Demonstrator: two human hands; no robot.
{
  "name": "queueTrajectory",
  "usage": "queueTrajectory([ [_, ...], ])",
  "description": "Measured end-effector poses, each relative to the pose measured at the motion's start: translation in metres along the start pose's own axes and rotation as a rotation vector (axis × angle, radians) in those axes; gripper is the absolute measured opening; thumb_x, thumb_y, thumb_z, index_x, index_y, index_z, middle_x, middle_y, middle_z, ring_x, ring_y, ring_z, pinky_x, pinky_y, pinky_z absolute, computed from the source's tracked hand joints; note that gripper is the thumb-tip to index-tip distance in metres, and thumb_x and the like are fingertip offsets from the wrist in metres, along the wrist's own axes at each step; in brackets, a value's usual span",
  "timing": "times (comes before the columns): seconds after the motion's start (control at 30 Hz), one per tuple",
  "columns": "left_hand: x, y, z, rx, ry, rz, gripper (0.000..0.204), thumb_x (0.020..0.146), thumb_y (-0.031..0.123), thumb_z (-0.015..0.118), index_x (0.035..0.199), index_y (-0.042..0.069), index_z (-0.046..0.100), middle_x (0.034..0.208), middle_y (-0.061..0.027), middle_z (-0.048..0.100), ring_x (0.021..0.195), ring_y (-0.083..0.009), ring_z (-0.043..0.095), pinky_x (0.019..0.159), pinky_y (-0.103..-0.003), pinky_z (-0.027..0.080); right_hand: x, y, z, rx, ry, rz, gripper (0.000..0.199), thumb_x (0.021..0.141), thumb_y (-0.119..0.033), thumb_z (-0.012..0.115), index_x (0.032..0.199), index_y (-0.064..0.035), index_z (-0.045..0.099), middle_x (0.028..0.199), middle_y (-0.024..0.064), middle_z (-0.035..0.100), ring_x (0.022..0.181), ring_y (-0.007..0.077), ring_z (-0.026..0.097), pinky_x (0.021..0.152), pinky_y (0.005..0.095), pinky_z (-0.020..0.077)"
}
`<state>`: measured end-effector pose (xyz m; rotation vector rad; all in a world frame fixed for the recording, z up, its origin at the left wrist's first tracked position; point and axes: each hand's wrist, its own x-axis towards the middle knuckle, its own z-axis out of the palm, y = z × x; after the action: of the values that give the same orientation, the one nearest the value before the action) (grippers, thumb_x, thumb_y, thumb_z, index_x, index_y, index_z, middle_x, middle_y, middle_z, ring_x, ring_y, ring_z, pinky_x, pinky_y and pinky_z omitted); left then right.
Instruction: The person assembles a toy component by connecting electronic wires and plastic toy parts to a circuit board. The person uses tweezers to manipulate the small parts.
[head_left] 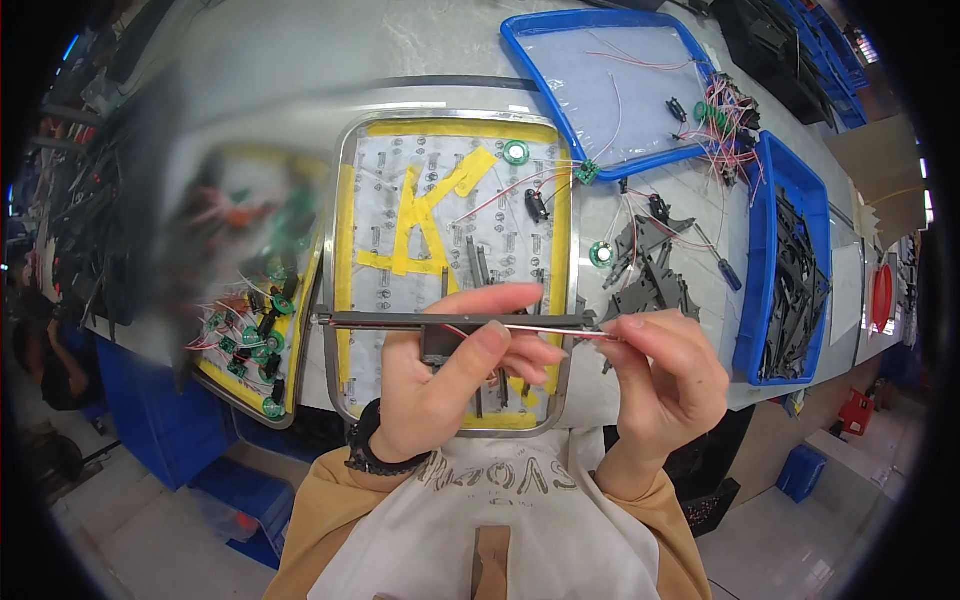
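left hand (425, 395), grip closed around a long dark bar (385, 320) held above a metal-rimmed tray (574, 240); right hand (665, 385) pinching thin wires (550, 329) at its right end. tugging too hard could tear them loose; a slack left grip could let the bar twist.

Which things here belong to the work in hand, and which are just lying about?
In use, judging by the hands:
long dark strip, in the left hand
red and white wires, pinched by the right hand
probably the yellow-taped tray, below the strip

Apparently lying about:
screwdriver, right of the tray
blue crate, lower right
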<state>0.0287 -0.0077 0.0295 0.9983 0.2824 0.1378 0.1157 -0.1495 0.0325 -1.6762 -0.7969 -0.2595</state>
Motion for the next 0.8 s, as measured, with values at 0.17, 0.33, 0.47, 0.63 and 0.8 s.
queueTrajectory([
  [0.17,0.001,-0.001,0.01,0.002,0.165,0.045,0.03,0.089,0.011,0.044,0.11,-0.01,0.045,0.088,-0.0211,0.062,0.082,-0.0238,0.063,0.07,-0.029,0.05,0.002,0.009,-0.002,-0.091,-0.103,0.03,0.025,0.058,0.014,0.063,0.08,0.0018,0.062,0.071,0.011,0.06,0.061,0.0195,0.058,0.052,0.0245,0.0444],
  [0.33,0.002,-0.005,0.001,0.122,0.153,0.004,0.027,0.09,0.013,0.045,0.105,-0.009,0.048,0.093,-0.0205,0.061,0.085,-0.0227,0.062,0.067,-0.025,0.05,0.005,0.014,-0.002,-0.067,-0.199,0.032,0.021,0.059,0.013,0.063,0.075,0.0013,0.061,0.072,0.0107,0.06,0.063,0.0192,0.058,0.053,0.0243,0.0447],
  [0.47,0.003,-0.008,-0.004,0.202,0.177,0.025,0.023,0.088,0.012,0.048,0.101,-0.007,0.052,0.088,-0.0163,0.063,0.078,-0.0176,0.062,0.06,-0.022,0.047,0.004,0.017,-0.001,-0.043,-0.191,0.043,0.019,0.059,0.013,0.064,0.074,0.0013,0.061,0.073,0.0103,0.06,0.063,0.0185,0.058,0.054,0.024,0.0449],
  [0.63,0.006,-0.009,-0.008,0.263,0.185,0.106,0.022,0.087,0.013,0.051,0.093,-0.006,0.058,0.074,-0.007,0.06,0.064,-0.0097,0.054,0.054,-0.02,0.043,0.001,0.023,0.0,0.09,-0.193,0.148,0.022,0.058,0.015,0.064,0.074,0.0012,0.061,0.075,0.0102,0.058,0.066,0.0152,0.055,0.057,0.0226,0.0439],
  [0.8,0.004,-0.009,-0.007,0.173,0.187,0.03,0.027,0.088,0.018,0.05,0.097,-0.006,0.058,0.073,-0.0069,0.06,0.065,-0.0103,0.056,0.057,-0.021,0.045,0.0,0.025,0.002,0.117,-0.17,0.208,0.02,0.059,0.011,0.067,0.075,-0.0005,0.064,0.073,0.0072,0.057,0.063,0.0143,0.056,0.054,0.0226,0.0437],
])
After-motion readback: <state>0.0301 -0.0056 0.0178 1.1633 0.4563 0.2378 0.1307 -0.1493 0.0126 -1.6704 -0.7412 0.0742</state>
